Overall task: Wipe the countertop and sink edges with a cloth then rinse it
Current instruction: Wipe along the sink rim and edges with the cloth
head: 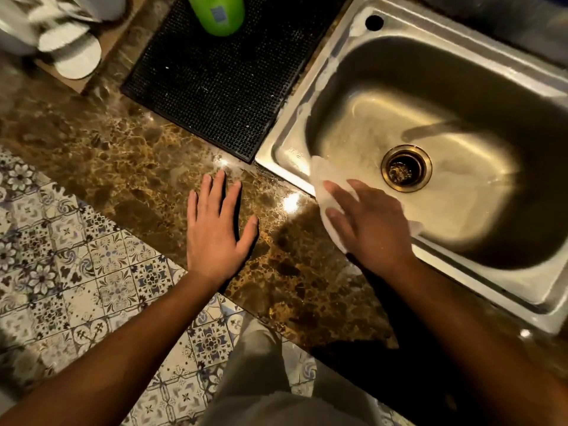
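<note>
My right hand (pixel 367 221) presses a white cloth (pixel 322 187) flat onto the front left rim of the steel sink (pixel 276 155), near its corner. Part of the cloth hangs over into the basin and most of it is hidden under my palm. My left hand (pixel 215 222) lies flat with fingers spread on the brown marble countertop (pixel 123 155), just left of the sink, holding nothing. The countertop surface shines wet near the sink corner.
A black rubber mat (pixel 215 78) lies on the counter behind my left hand, with a green bottle (pixel 216 13) on its far edge. White dishes (pixel 70 47) stand at the far left. The sink drain (pixel 405 167) is open. Patterned floor tiles (pixel 61 256) show below the counter edge.
</note>
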The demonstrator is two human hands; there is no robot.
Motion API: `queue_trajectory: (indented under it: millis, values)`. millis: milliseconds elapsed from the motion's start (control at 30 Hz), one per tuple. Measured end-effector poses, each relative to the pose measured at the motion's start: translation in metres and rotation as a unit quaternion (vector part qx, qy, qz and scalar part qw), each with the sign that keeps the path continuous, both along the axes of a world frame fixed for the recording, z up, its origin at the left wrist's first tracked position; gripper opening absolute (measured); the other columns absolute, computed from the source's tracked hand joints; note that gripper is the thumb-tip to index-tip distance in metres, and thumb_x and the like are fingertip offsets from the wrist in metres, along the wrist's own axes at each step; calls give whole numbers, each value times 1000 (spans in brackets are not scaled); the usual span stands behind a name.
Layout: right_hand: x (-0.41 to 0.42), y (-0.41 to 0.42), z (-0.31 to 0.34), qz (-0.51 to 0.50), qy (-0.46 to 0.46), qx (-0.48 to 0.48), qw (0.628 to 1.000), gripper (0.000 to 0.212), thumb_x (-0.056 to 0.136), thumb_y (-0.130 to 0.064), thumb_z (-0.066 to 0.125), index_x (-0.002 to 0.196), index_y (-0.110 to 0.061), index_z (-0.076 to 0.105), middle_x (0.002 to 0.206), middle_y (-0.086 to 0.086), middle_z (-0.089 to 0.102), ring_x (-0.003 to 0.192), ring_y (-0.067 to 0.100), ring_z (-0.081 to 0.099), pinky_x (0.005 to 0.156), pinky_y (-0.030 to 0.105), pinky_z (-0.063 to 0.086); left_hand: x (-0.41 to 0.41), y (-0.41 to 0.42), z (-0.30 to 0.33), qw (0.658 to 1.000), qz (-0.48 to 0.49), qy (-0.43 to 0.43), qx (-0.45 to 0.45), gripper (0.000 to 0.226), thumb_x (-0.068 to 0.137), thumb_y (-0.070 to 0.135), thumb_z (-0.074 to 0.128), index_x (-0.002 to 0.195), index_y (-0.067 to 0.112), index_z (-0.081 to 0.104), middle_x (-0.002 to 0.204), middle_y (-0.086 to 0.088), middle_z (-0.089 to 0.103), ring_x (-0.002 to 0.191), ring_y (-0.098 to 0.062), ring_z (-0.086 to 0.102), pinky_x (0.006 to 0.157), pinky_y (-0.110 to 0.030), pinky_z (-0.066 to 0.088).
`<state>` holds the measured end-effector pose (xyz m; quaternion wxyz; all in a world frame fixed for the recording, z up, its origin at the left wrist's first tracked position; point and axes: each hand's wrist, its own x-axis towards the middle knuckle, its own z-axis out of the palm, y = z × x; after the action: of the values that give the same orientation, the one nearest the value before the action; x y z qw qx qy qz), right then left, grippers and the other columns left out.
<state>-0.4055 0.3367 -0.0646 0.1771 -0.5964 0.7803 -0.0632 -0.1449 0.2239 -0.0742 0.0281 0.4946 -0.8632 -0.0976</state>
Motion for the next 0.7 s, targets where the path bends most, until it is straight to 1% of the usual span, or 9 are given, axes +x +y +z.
queue_trajectory:
  millis: [100, 233, 367, 433, 500, 600, 633, 700]
  values:
    - [-11, 28, 6, -35, 4, 25, 999, 52, 106, -55, 32, 155, -40, 39, 146, 8, 55, 122, 34, 57, 99, 47, 43, 4, -1, -1, 1000, -4, 15, 10, 68, 103, 54, 38, 159, 15, 36, 173, -11, 16, 161, -29, 8, 129, -57, 10]
    - [-1, 28, 9, -58, 26, 37, 997, 52, 107, -54, 30, 156, -39, 38, 147, 9, 54, 122, 35, 55, 99, 47, 40, 8, -4, -3, 998, -21, 38, 39, 72, 101, 57, 35, 159, 15, 37, 173, -11, 16, 162, -29, 6, 128, -59, 9]
    - [21, -5, 9, -62, 42, 26, 997, 53, 107, -54, 28, 156, -38, 39, 149, 11, 53, 124, 36, 53, 100, 47, 40, 9, -7, 1, 996, -25, 65, 50, 65, 100, 53, 40, 155, 18, 39, 172, -14, 17, 161, -33, 6, 128, -59, 8]
    - [33, -27, 8, -54, 46, 18, 997, 52, 107, -53, 27, 156, -38, 39, 149, 11, 52, 123, 37, 53, 100, 48, 40, 12, -7, 2, 995, -51, 76, 38, 63, 101, 48, 45, 154, 15, 39, 171, -18, 18, 161, -37, 8, 128, -61, 9]
    - [47, -49, 6, -46, 59, 9, 997, 52, 107, -53, 27, 157, -38, 37, 150, 13, 50, 123, 38, 53, 100, 48, 41, 19, -12, 4, 993, -80, 83, 35, 64, 101, 47, 50, 155, 13, 41, 170, -19, 20, 160, -37, 11, 128, -60, 11]
    - [66, -75, 1, -65, 85, 1, 994, 53, 108, -52, 26, 157, -35, 36, 152, 15, 46, 125, 37, 52, 101, 48, 40, 36, -34, 9, 989, -125, 58, 43, 67, 100, 52, 50, 156, 15, 44, 171, -12, 22, 160, -31, 14, 128, -59, 14]
    - [71, -81, 0, -79, 91, -1, 993, 53, 108, -52, 27, 157, -34, 37, 153, 17, 45, 126, 37, 51, 102, 48, 39, 40, -43, 11, 989, -125, 66, 48, 68, 99, 52, 52, 157, 16, 43, 171, -10, 22, 160, -30, 14, 128, -60, 13]
    - [78, -90, -1, -108, 97, -3, 989, 53, 108, -51, 29, 157, -31, 38, 153, 20, 44, 127, 38, 50, 103, 49, 39, 47, -56, 12, 988, -102, 91, 78, 75, 98, 53, 55, 159, 15, 36, 173, -7, 16, 162, -29, 7, 130, -56, 6]
